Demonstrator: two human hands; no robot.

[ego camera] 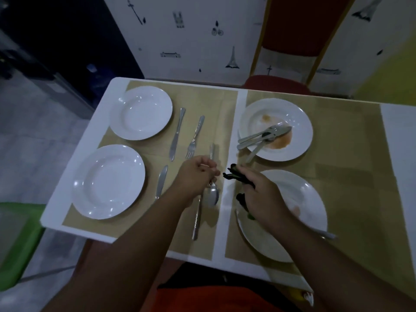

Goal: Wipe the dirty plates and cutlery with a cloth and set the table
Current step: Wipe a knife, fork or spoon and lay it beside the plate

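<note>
My left hand [196,174] is closed around a spoon [213,195], bowl pointing down, over the tan placemat [222,109]. My right hand [262,195] grips a dark cloth [234,176] just right of the spoon, above the near right plate [301,199]. The far right plate [297,122] has orange smears and several pieces of cutlery [262,137] lying in it. Two clean white plates [141,112] [108,181] sit on the left. Beside them lie a knife [176,134], a fork [195,137] and a second knife [161,182].
Another utensil [196,221] lies on the mat below my left hand. A handle [326,234] sticks out from the near right plate. A red chair [290,25] stands behind the white table [74,188]; a green seat [15,239] is at the left.
</note>
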